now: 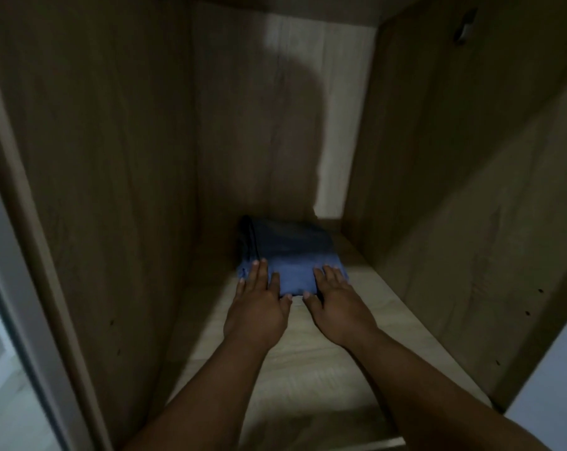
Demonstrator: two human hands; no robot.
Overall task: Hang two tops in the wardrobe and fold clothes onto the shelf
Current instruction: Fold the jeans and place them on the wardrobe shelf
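Both hands are reaching into the wardrobe (pixel 112 157), palms down. Left hand (pixel 259 304) is resting on the left front part of the clothes (pixel 291 255), fingers (pixel 261 271) straight & slightly spread, lying flat on the fabric, thumb at the front edge. Right hand (pixel 335 304) is lying on the right front part, fingers (pixel 332 275) also straight & spread, thumb touching the front edge. Neither hand is gripping anything; both are just pressing flat.

Clothes are sitting as a folded blue stack on the shelf (pixel 389 304), toward the back, nearer the left wall than the right, w/ a gap to each. Top layer at front is looking lighter blue; rear part is darker, in shadow. Can't tell how many items are in the stack.

A shadow is falling across the back panel (pixel 334 125), w/ a lit strip on its right side. Forearms are crossing the shelf's front edge. Frame is a bit blurred.
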